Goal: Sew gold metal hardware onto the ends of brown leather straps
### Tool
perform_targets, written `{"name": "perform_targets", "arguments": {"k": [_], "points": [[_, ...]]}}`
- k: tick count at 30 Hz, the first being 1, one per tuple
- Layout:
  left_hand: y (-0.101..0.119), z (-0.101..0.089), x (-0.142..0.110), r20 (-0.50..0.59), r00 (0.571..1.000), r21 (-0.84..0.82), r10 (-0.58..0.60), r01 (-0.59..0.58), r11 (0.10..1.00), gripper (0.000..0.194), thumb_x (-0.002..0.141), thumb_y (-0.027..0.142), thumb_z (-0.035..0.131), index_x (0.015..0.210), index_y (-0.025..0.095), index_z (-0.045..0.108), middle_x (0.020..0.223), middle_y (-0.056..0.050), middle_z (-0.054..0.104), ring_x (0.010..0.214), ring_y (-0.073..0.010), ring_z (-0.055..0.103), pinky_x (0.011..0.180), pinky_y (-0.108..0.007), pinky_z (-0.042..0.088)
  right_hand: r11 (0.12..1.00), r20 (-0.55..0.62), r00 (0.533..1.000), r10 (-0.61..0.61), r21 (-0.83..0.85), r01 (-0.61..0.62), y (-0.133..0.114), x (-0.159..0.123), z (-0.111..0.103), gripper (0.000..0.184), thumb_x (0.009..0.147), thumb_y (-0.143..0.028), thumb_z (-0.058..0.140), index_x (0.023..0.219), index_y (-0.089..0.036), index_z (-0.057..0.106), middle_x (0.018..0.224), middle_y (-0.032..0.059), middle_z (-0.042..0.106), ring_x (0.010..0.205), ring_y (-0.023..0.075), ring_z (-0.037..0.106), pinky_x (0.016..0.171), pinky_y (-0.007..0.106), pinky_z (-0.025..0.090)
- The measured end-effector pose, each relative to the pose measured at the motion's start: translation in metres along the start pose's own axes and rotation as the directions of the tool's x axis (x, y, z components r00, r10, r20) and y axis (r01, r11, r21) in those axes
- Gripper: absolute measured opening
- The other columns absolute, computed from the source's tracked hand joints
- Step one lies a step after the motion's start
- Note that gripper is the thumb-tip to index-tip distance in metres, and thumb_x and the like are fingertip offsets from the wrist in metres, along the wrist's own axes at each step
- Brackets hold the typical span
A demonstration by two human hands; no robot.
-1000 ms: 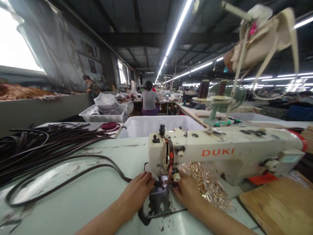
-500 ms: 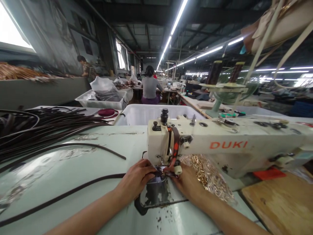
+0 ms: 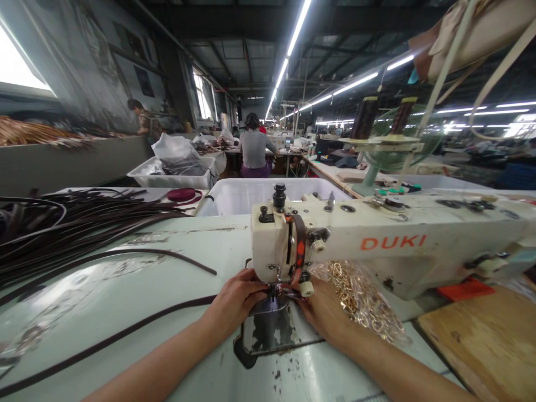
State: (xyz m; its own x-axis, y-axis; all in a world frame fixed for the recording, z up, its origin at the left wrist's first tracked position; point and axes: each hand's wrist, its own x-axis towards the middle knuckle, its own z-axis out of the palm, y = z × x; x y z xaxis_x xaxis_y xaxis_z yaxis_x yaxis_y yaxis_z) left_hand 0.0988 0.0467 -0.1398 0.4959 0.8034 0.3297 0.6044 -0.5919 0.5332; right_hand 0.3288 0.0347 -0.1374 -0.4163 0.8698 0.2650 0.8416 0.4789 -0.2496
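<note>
My left hand point(image 3: 238, 295) is closed on a long dark strap point(image 3: 176, 306), its fingertips at the needle area of a cream sewing machine point(image 3: 335, 231) marked DUKI. The strap trails left across the table from under this hand. My right hand point(image 3: 320, 304) is closed on the other side of the presser foot point(image 3: 274, 290), partly hidden by the machine's head and knob. Something dark and shiny shows at its fingertips, too small to name. Both hands rest just above the worn metal needle plate point(image 3: 276, 332).
Many dark straps point(image 3: 84, 223) are heaped at the left, with one loose strap point(image 3: 167, 252) nearer. Behind the machine stands a white bin point(image 3: 234, 192). Gold metal hardware in clear plastic point(image 3: 355, 298) lies under the arm, with a wooden board point(image 3: 481, 335) to the right. Co-workers sit further off.
The view has shifted slightly. Both hands stay at the needle area with almost no change in grip, and the strap lies nearly as before.
</note>
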Motion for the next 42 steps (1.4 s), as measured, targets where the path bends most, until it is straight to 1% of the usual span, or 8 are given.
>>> {"name": "perform_targets", "arguments": {"k": [19, 22, 25, 27, 31, 33, 38, 42], "points": [[-0.008, -0.001, 0.003, 0.055, 0.998, -0.023, 0.008, -0.007, 1.0, 0.025, 0.09, 0.026, 0.05, 0.104, 0.025, 0.071, 0.103, -0.004, 0.069, 0.095, -0.0201, 0.063, 0.085, -0.028, 0.05, 0.997, 0.01, 0.997, -0.072, 0.005, 0.072, 0.005, 0.002, 0.003, 0.021, 0.077, -0.004, 0.05, 0.085, -0.017, 0.064, 0.091, 0.0051, 0.062, 0.08, 0.0185, 0.059, 0.069, 0.026, 0.041], [-0.005, -0.002, 0.0, 0.068, 0.998, 0.006, -0.004, 0.003, 1.0, 0.026, 0.092, 0.028, 0.048, 0.104, 0.024, 0.07, 0.103, -0.005, 0.066, 0.095, -0.02, 0.061, 0.085, -0.028, 0.049, 0.998, 0.026, 0.997, -0.067, 0.015, 0.066, 0.003, 0.003, -0.002, 0.015, 0.085, -0.015, 0.053, 0.092, -0.018, 0.065, 0.092, 0.0052, 0.062, 0.081, 0.019, 0.06, 0.07, 0.027, 0.042], [0.013, -0.007, -0.008, 0.094, 0.994, 0.088, -0.057, 0.049, 0.995, 0.029, 0.094, 0.025, 0.041, 0.108, 0.023, 0.067, 0.101, -0.006, 0.06, 0.093, -0.0189, 0.059, 0.085, -0.029, 0.047, 0.999, 0.046, 0.998, -0.044, -0.007, 0.044, -0.003, 0.005, -0.007, 0.026, 0.087, -0.039, 0.059, 0.1, -0.018, 0.064, 0.097, 0.0067, 0.062, 0.085, 0.0213, 0.061, 0.071, 0.028, 0.044], [0.033, -0.01, -0.017, 0.143, 0.984, 0.117, -0.102, 0.086, 0.989, 0.031, 0.094, 0.022, 0.037, 0.107, 0.021, 0.065, 0.097, -0.006, 0.056, 0.086, -0.0175, 0.058, 0.081, -0.029, 0.047, 0.997, 0.034, 0.999, -0.004, -0.08, 0.006, -0.009, 0.005, -0.008, 0.035, 0.086, -0.046, 0.058, 0.103, -0.017, 0.063, 0.104, 0.0095, 0.06, 0.086, 0.0231, 0.061, 0.071, 0.03, 0.045], [0.073, -0.012, -0.034, 0.343, 0.939, 0.006, -0.042, 0.042, 0.999, 0.028, 0.092, 0.015, 0.037, 0.082, 0.02, 0.062, 0.094, -0.002, 0.054, 0.081, -0.013, 0.057, 0.074, -0.022, 0.046, 0.986, -0.006, 1.0, 0.02, -0.166, -0.021, -0.02, 0.005, -0.004, 0.027, 0.091, -0.037, 0.052, 0.11, -0.019, 0.061, 0.107, 0.01, 0.06, 0.087, 0.024, 0.061, 0.068, 0.031, 0.046], [0.084, -0.011, -0.039, 0.368, 0.929, 0.01, -0.04, 0.039, 0.999, 0.028, 0.093, 0.015, 0.036, 0.08, 0.021, 0.06, 0.094, -0.001, 0.055, 0.081, -0.0121, 0.058, 0.074, -0.021, 0.046, 0.986, -0.005, 1.0, 0.002, -0.168, -0.003, -0.021, 0.004, -0.004, 0.024, 0.092, -0.033, 0.052, 0.11, -0.02, 0.06, 0.102, 0.0084, 0.061, 0.09, 0.0242, 0.06, 0.068, 0.03, 0.046], [0.073, -0.011, -0.036, 0.186, 0.952, 0.355, -0.242, 0.164, 0.92, 0.013, 0.091, 0.03, 0.049, 0.094, 0.021, 0.059, 0.093, -0.003, 0.06, 0.08, -0.022, 0.062, 0.073, -0.035, 0.049, 0.974, -0.019, 0.998, -0.057, -0.22, 0.052, -0.017, -0.006, -0.011, 0.039, 0.094, -0.05, 0.042, 0.11, -0.019, 0.06, 0.099, 0.0087, 0.061, 0.092, 0.0265, 0.058, 0.066, 0.035, 0.049], [0.052, -0.009, -0.025, 0.074, 0.968, 0.294, -0.24, 0.209, 0.933, 0.019, 0.09, 0.027, 0.052, 0.107, 0.02, 0.056, 0.118, -0.007, 0.052, 0.1, -0.0235, 0.059, 0.088, -0.037, 0.047, 0.953, -0.008, 0.988, -0.151, -0.268, 0.143, -0.024, -0.014, -0.003, 0.036, 0.098, -0.041, 0.035, 0.121, -0.019, 0.052, 0.105, 0.0105, 0.06, 0.096, 0.0269, 0.056, 0.067, 0.037, 0.05]]}}
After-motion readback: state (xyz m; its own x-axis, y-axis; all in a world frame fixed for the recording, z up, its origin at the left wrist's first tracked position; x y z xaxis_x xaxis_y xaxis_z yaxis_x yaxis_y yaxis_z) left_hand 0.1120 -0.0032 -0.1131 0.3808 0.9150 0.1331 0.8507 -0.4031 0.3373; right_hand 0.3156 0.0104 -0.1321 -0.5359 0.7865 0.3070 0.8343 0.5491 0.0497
